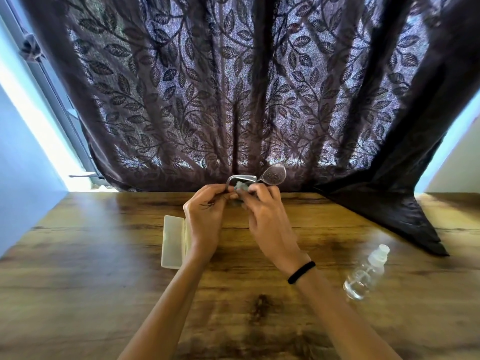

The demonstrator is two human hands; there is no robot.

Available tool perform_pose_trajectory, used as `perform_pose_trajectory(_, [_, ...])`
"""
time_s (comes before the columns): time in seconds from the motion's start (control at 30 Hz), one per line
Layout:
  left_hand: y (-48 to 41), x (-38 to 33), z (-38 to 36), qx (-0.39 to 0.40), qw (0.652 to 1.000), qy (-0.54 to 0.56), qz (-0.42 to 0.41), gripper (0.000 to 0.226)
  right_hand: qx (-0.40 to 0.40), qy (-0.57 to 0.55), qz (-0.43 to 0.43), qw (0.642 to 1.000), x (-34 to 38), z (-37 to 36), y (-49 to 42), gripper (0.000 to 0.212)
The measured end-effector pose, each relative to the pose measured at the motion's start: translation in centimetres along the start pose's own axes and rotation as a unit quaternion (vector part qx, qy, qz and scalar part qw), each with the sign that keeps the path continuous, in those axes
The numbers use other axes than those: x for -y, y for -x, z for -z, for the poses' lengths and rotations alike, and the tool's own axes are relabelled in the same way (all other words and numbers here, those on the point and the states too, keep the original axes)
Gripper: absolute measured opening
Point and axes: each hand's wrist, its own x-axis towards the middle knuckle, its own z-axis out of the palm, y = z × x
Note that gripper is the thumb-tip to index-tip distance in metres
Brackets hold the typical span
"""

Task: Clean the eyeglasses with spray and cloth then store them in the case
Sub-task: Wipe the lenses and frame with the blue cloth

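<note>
I hold the eyeglasses [272, 174] up above the far part of the wooden table [104, 281]. My left hand [205, 216] grips the frame at its left lens. My right hand [267, 216] presses a small pale cloth [240, 187] against that left lens; the right lens sticks out clear above my fingers. A cream glasses case [172, 241] lies open on the table just left of my left wrist, partly hidden by it. The clear spray bottle [367, 274] lies on its side at the right.
A dark leaf-patterned curtain [233, 87] hangs right behind the table's far edge, and its corner drapes onto the table at the far right [389, 216]. A bright window frame [52, 100] is at the left.
</note>
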Motion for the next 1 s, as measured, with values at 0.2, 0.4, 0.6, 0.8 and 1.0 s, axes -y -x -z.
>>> perform_pose_trajectory(0.2, [-0.22,-0.04,0.37,-0.003,1.000,-0.010,-0.021,0.025,0.048,0.056,0.033,0.997,-0.24,0.14,0.02,0.032])
perform_pose_trajectory(0.4, [-0.11,-0.05,0.20,0.005,0.999,-0.017,-0.031,0.042,0.027,0.165,-0.017,0.986,-0.63,0.15,-0.09,0.045])
perform_pose_trajectory(0.6, [0.05,-0.15,0.53,0.000,1.000,0.016,-0.018,0.033,0.028,0.105,-0.023,0.994,-0.62,0.23,0.15,0.041])
perform_pose_trajectory(0.8, [-0.21,-0.16,0.25,-0.010,1.000,0.010,-0.013,0.030,0.057,0.046,0.038,0.997,-0.20,0.10,0.35,0.041])
perform_pose_trajectory(1.0, [-0.01,0.05,0.25,0.001,1.000,-0.006,-0.027,0.034,0.032,0.159,0.010,0.987,-0.77,0.55,-0.10,0.045])
